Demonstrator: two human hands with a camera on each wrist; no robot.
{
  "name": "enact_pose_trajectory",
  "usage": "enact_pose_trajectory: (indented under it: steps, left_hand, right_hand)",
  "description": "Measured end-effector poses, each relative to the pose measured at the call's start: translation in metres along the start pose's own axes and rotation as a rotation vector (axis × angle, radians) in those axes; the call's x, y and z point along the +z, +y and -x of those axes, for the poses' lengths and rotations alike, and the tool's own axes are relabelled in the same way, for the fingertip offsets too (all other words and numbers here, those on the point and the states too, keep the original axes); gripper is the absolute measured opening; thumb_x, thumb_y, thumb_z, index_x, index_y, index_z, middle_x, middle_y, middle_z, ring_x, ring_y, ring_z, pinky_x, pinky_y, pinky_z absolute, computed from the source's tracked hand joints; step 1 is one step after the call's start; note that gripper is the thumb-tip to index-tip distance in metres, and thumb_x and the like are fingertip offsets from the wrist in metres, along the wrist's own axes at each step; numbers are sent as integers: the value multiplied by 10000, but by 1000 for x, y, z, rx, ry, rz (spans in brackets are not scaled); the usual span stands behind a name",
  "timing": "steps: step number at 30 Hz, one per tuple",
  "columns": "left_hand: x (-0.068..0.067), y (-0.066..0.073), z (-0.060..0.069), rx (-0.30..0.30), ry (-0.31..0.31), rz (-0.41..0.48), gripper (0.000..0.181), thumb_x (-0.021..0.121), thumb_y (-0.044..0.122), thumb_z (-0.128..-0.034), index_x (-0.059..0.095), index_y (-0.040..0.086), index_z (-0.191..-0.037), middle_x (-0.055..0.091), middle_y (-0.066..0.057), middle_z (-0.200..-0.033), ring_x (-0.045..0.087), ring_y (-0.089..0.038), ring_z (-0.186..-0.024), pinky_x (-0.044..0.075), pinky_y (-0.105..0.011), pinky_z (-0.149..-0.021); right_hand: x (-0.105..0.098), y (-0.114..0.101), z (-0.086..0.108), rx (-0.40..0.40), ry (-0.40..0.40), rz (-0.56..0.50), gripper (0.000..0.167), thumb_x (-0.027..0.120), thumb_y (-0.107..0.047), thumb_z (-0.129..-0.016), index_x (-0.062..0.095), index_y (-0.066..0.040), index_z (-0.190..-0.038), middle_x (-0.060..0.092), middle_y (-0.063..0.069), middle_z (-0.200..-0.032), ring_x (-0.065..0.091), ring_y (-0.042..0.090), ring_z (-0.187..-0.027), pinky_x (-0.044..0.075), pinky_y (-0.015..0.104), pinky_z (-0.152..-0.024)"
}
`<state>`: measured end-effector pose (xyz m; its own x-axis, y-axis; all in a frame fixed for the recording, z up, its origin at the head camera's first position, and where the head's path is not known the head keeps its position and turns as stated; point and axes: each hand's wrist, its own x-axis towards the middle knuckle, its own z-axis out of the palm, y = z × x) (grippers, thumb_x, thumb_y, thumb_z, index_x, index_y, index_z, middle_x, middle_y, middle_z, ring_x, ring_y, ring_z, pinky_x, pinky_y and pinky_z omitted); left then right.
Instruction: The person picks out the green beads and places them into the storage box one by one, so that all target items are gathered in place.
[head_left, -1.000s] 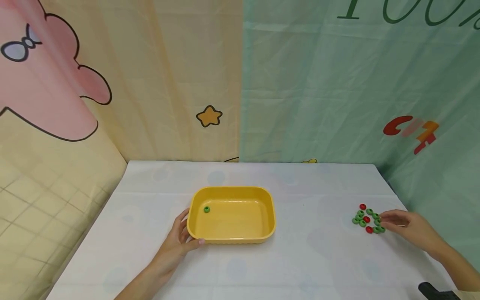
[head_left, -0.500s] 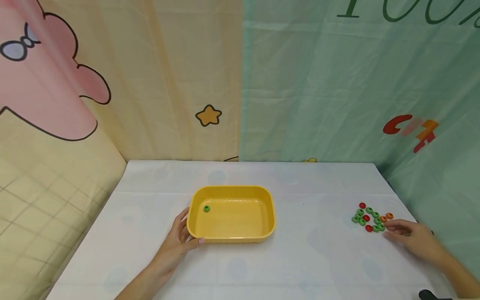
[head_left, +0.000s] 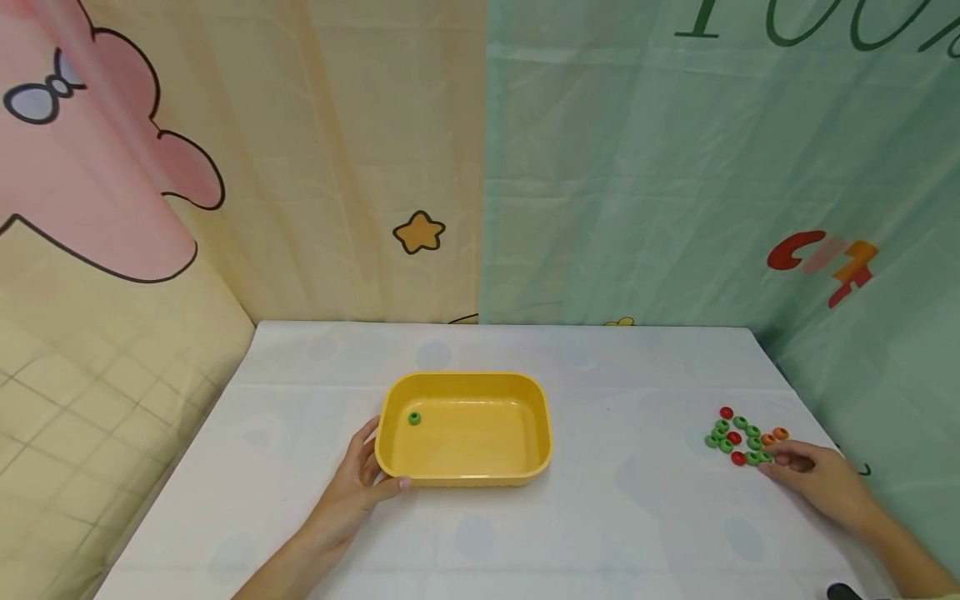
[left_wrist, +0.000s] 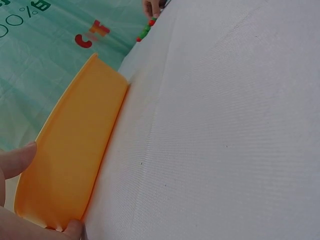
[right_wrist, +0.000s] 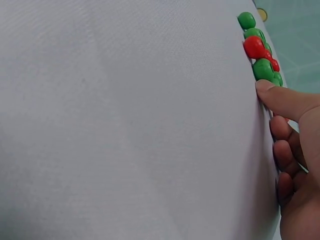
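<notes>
Near the middle of the table stands a yellow rectangular tray [head_left: 463,481] with one green bead [head_left: 414,418] in it. My left hand [head_left: 352,483] grips its left near corner, thumb over the near side and fingers along the left end. The left wrist view shows the tray's wall [left_wrist: 70,145] between thumb and fingers. At the right my right hand [head_left: 821,479] is beside a cluster of green, red and orange beads [head_left: 734,438]. Its thumb and index finger are around a green bead [head_left: 764,457] at the near edge, and the thumb [right_wrist: 272,92] touches a green bead [right_wrist: 263,69]. The index fingertip is partly hidden.
A white cloth [head_left: 600,517] covers the table, and patterned curtains [head_left: 637,167] stand behind it and at both sides. A dark rounded object [head_left: 843,591] shows by the right forearm at the bottom edge.
The right hand drew back to the right, uncovering two orange beads, then moved slightly left to a green bead at the cluster's near edge. The left hand and tray stayed put.
</notes>
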<state>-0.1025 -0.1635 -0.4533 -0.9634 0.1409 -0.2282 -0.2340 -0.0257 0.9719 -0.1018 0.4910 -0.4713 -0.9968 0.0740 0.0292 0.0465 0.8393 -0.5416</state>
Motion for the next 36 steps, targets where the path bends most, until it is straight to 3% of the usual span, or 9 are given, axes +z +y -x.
enact_pose_trajectory:
  steps: [5,10,19,36]
  left_hand:
    - [0,0,0,1,-7,2,1036,826,44,-866,156,239,-1632,247,-117,-1644,250,-335,-1518,271,-507,-1197]
    - [-1,0,1,11,-7,6,1026,816,40,-874,155,242,-1633,252,-124,-1641,261,-335,-1513,264,-505,-1200]
    - [-1,-1,1,12,-7,14,1017,810,30,-879,159,235,-1633,254,-132,-1644,273,-337,-1507,272,-507,-1198]
    - [-1,-3,1,18,-12,24,1022,808,25,-883,157,249,-1638,245,-121,-1652,298,-321,-1498,292,-522,-1191]
  right_hand:
    - [0,-1,2,-7,20,-8,346,813,-241,-920,735,49,-1093,676,6,-889,559,2,-728,475,191,-621]
    - [-6,-7,-4,-26,-12,-3,357,812,-232,-921,723,50,-1121,694,43,-962,556,-47,-777,491,196,-643]
    - [-9,-38,-12,-79,-77,-44,316,785,-216,-943,704,20,-1137,680,41,-961,576,-9,-814,525,256,-628]
    - [4,-85,-41,-238,-91,-52,232,794,-162,-929,711,-34,-1104,661,15,-941,580,93,-815,543,256,-642]
